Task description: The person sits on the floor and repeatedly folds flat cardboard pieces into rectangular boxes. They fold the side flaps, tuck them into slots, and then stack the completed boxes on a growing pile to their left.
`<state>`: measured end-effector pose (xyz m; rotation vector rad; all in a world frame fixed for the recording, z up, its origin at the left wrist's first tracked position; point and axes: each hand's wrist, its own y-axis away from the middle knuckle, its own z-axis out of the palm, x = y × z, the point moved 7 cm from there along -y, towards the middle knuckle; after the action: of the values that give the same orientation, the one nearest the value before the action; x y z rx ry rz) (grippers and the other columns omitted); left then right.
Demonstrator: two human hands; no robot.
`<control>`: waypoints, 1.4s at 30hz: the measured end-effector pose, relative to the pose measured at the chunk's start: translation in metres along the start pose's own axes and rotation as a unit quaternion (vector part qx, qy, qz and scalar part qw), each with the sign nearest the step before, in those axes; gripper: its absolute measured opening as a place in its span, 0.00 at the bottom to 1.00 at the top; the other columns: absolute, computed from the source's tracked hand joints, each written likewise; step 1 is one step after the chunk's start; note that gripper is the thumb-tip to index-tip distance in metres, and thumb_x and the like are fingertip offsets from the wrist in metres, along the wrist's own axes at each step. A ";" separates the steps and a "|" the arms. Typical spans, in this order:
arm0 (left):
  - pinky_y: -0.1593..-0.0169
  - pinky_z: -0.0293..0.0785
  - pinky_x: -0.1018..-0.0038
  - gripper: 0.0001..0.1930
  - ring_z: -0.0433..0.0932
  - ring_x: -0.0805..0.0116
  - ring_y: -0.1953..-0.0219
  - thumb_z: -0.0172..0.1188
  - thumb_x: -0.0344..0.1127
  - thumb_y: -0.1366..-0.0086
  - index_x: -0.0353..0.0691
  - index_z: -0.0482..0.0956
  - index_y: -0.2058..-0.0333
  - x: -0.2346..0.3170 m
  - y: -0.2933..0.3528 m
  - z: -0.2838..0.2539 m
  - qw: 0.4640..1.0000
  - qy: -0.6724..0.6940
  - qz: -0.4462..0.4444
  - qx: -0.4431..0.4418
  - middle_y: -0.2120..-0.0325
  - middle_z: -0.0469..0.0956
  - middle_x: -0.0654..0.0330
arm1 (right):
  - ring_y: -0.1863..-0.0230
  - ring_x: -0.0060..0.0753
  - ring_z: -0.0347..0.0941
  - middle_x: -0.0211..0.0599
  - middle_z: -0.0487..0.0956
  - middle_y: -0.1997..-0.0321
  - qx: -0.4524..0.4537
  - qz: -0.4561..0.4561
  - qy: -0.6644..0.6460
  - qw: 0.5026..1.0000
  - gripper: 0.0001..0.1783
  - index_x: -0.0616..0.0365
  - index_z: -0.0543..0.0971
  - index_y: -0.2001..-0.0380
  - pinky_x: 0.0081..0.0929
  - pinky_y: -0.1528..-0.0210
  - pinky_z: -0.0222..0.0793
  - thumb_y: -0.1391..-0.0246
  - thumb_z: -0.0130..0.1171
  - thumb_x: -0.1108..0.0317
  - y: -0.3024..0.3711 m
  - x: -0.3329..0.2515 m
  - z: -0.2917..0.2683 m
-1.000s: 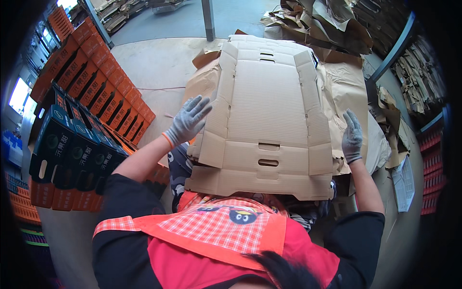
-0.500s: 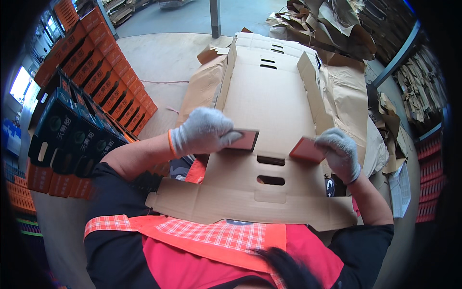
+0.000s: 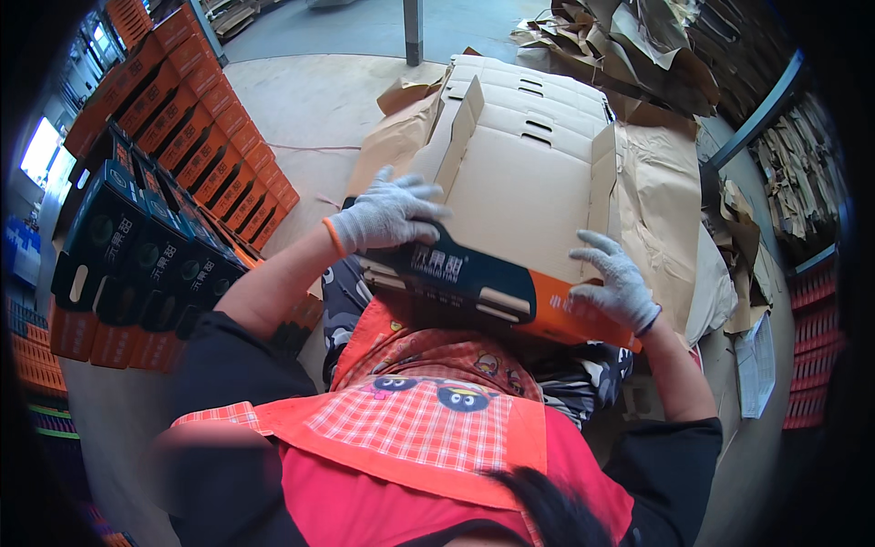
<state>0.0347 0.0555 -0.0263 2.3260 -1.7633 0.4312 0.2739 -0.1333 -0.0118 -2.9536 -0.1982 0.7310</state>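
A part-folded cardboard box lies in front of me, plain brown inside, with its long side walls standing up. Its near end panel is raised and shows a dark green and orange printed face with hand slots. Over the panel's left corner rests my left hand in a grey knit glove, fingers spread and touching the top edge. My right hand, gloved alike, lies against the panel's orange right end with its fingers apart. Neither hand grips anything.
Stacked orange boxes and dark green boxes rise on the left. Crumpled brown paper hangs at the box's right. More scrap paper is heaped at the far right. Red crates stand along the right, and a post behind.
The near end, which lay folded toward me, now stands up with its printed face outward. Both hands have let go of the small flaps and opened onto the panel's corners.
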 end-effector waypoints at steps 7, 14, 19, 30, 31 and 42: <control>0.41 0.68 0.65 0.37 0.71 0.67 0.47 0.57 0.39 0.37 0.41 0.53 0.33 -0.035 -0.001 0.093 0.556 0.776 -0.182 0.236 0.46 0.69 0.57 | 0.52 0.33 0.71 0.40 0.72 0.49 0.302 0.228 -0.527 0.761 0.33 0.60 0.68 0.40 0.27 0.49 0.69 0.54 0.58 0.73 0.014 0.138 0.068; 0.56 0.80 0.70 0.07 0.79 0.71 0.65 0.59 0.36 0.39 0.50 0.71 0.64 0.028 -0.015 0.103 0.337 0.902 -0.015 0.271 0.70 0.76 0.68 | 0.79 0.14 0.64 0.27 0.71 0.76 0.212 0.222 -0.536 0.787 0.40 0.65 0.58 0.35 0.10 0.75 0.64 0.57 0.45 0.78 -0.002 0.072 -0.070; 0.42 0.71 0.54 0.23 0.76 0.49 0.49 0.50 0.41 0.40 0.39 0.70 0.47 0.091 -0.045 0.152 0.265 0.954 -0.033 0.135 0.51 0.76 0.50 | 0.41 0.41 0.69 0.55 0.68 0.39 0.171 0.009 -0.093 0.981 0.47 0.68 0.59 0.36 0.31 0.41 0.67 0.68 0.51 0.71 -0.059 -0.093 -0.173; 0.54 0.75 0.56 0.32 0.79 0.49 0.57 0.63 0.53 0.46 0.33 0.75 0.50 0.160 0.024 -0.059 0.859 -0.047 0.219 0.460 0.56 0.77 0.49 | 0.63 0.42 0.79 0.42 0.81 0.63 0.380 -0.171 0.186 0.890 0.12 0.56 0.80 0.64 0.35 0.60 0.75 0.46 0.59 0.60 -0.125 -0.137 -0.149; 0.53 0.74 0.54 0.35 0.79 0.48 0.56 0.64 0.58 0.50 0.33 0.76 0.53 0.163 0.011 -0.087 0.858 -0.117 0.187 0.464 0.55 0.77 0.49 | 0.62 0.42 0.79 0.41 0.80 0.62 0.383 -0.165 0.233 0.879 0.10 0.56 0.80 0.66 0.35 0.60 0.75 0.46 0.59 0.62 -0.125 -0.132 -0.151; 0.70 0.76 0.65 0.47 0.81 0.56 0.75 0.53 0.84 0.63 0.35 0.82 0.76 0.132 -0.110 -0.138 0.952 -0.088 0.116 0.268 0.80 0.80 0.50 | 0.75 0.42 0.77 0.40 0.78 0.78 0.193 0.037 0.259 0.946 0.11 0.59 0.79 0.65 0.34 0.69 0.74 0.42 0.57 0.61 -0.088 -0.076 -0.182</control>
<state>0.1577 0.0109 0.1506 2.5687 -2.2493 0.8611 0.2834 -0.0687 0.1936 -2.6583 0.0900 -0.0259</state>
